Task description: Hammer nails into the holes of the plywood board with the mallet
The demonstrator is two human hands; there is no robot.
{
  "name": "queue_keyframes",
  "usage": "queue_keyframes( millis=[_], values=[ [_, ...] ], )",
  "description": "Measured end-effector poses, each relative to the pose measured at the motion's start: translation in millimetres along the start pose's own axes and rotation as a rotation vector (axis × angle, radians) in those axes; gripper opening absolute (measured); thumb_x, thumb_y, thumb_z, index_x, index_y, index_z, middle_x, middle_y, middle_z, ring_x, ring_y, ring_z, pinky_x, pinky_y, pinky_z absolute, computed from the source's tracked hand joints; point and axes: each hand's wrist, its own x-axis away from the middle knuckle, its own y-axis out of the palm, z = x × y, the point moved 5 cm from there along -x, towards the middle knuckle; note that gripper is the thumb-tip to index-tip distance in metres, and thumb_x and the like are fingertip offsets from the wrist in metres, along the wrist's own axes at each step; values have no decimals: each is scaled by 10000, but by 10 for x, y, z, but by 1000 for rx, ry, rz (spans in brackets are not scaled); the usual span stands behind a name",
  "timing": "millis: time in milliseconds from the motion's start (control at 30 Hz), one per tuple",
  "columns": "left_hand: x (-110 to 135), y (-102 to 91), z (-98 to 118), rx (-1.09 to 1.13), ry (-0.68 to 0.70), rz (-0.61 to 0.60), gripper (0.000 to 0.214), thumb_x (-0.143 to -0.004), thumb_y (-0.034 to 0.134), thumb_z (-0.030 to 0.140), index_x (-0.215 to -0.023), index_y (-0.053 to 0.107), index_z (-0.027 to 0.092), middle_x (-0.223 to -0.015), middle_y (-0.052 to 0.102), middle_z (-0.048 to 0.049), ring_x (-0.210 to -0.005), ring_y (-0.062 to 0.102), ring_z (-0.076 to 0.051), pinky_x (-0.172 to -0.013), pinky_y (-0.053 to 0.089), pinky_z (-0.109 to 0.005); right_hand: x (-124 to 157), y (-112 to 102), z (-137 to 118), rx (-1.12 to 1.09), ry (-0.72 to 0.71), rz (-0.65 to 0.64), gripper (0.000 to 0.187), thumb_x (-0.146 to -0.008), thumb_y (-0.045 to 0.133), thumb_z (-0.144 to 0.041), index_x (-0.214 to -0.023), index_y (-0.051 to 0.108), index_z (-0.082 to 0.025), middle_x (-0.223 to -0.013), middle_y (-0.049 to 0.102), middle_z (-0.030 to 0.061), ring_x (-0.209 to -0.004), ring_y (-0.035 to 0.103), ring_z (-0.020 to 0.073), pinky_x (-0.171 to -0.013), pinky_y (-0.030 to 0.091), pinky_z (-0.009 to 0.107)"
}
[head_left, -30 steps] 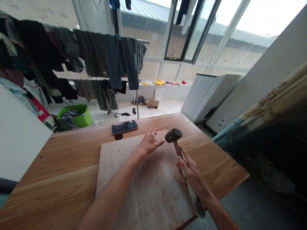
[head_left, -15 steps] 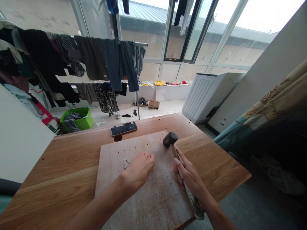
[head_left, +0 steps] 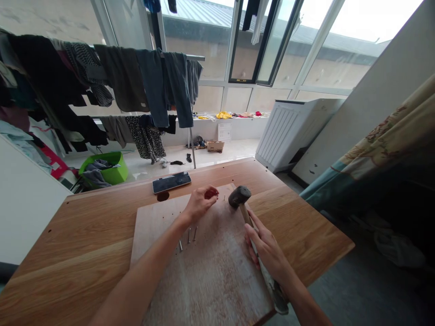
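Observation:
My right hand (head_left: 263,246) is wrapped round the wooden handle of a hammer (head_left: 239,196), whose dark head is over the far right part of a worn wooden board (head_left: 210,271). Just left of the hammer head, a thin nail (head_left: 224,198) stands upright near the board's far edge. My left hand (head_left: 202,201) is close to that nail, its fingers curled with a gap between fingertips and thumb; nothing shows in them. Nearer me, beside my left forearm, are three loose nails (head_left: 189,235). Small dark dots run along the far side of the board, partly hidden by my left hand.
The board lies on a wooden table (head_left: 84,235). A phone (head_left: 171,182) is behind it, next to a dark round hole (head_left: 163,196). Beyond the table are a green basin (head_left: 117,171) with cloth, hanging clothes (head_left: 124,81) and a white ribbed appliance (head_left: 277,131).
My left hand has moved away from me, towards the standing nail, and its fingers have parted. A third loose nail is now uncovered. My right hand keeps the hammer in nearly the same place.

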Motion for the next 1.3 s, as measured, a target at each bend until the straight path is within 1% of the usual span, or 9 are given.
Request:
queue_keyframes(
  millis=[167, 367, 533, 700, 900, 1000, 1133, 1233, 1300],
  values=[
    [14, 49, -120, -58, -15, 84, 124, -870, 633, 170, -947, 730, 173, -985, 782, -68, -791, 720, -174, -808, 596, -319, 17, -4, -25, -6, 8, 2, 773, -991, 496, -550, -1650, 285, -205, -558, 488, -71, -377, 423, 128, -353, 406, 222],
    [95, 42, -138, -131, 10, 94, 97, -851, 674, 140, -899, 745, 184, -935, 774, -62, -879, 728, -206, -877, 585, -342, 10, -8, -2, -13, -6, -6, 742, -1008, 492, -538, -1646, 291, -218, -564, 487, -73, -371, 420, 121, -345, 407, 216],
    [93, 37, -136, -114, 5, 100, 134, -847, 688, 129, -960, 718, 192, -894, 778, -41, -829, 750, -187, -786, 603, -295, 31, -11, -27, -29, -9, -3, 740, -1008, 495, -539, -1642, 303, -209, -558, 475, -79, -378, 403, 117, -347, 405, 215],
    [89, 38, -166, -101, -7, 113, 242, -828, 691, 99, -1050, 701, 195, -868, 787, -17, -811, 757, -177, -781, 594, -279, 35, 1, -169, -34, -58, 5, 737, -1008, 502, -533, -1645, 303, -218, -554, 453, -91, -369, 400, 106, -347, 388, 204],
    [91, 32, -156, -100, -15, 140, 313, -820, 669, 87, -1111, 704, 198, -835, 778, -2, -776, 742, -171, -760, 574, -263, -47, 156, -395, 63, -84, -96, 679, -1005, 495, -506, -1627, 354, -275, -627, 491, -85, -347, 438, 78, -310, 380, 176],
    [98, 26, -133, -107, -6, 133, 375, -788, 649, 40, -1114, 716, 211, -834, 775, 8, -768, 726, -164, -783, 565, -263, -70, 238, -378, 100, -41, -132, 670, -999, 492, -498, -1617, 383, -263, -655, 495, -76, -352, 455, 75, -302, 389, 174],
    [94, 33, -150, -106, -12, 121, 366, -789, 642, 37, -1105, 722, 205, -850, 778, 1, -787, 727, -167, -805, 564, -273, -67, 292, -335, 111, -68, -116, 662, -1017, 453, -498, -1625, 359, -254, -647, 464, -84, -347, 446, 76, -300, 391, 176],
    [73, 4, -184, -92, -28, 85, 352, -806, 670, 78, -1142, 697, 177, -888, 781, -31, -815, 740, -183, -811, 575, -286, -33, 287, -287, 76, -59, -124, 684, -1011, 470, -504, -1630, 343, -241, -661, 460, -85, -351, 434, 75, -301, 382, 181],
    [80, -74, -164, -90, -26, 51, 382, -810, 725, 159, -1186, 661, 158, -991, 773, -74, -906, 741, -210, -860, 578, -315, 12, 235, -246, 51, -65, -113, 689, -1013, 481, -505, -1627, 343, -224, -659, 463, -84, -369, 423, 74, -325, 382, 181]
  ],
)
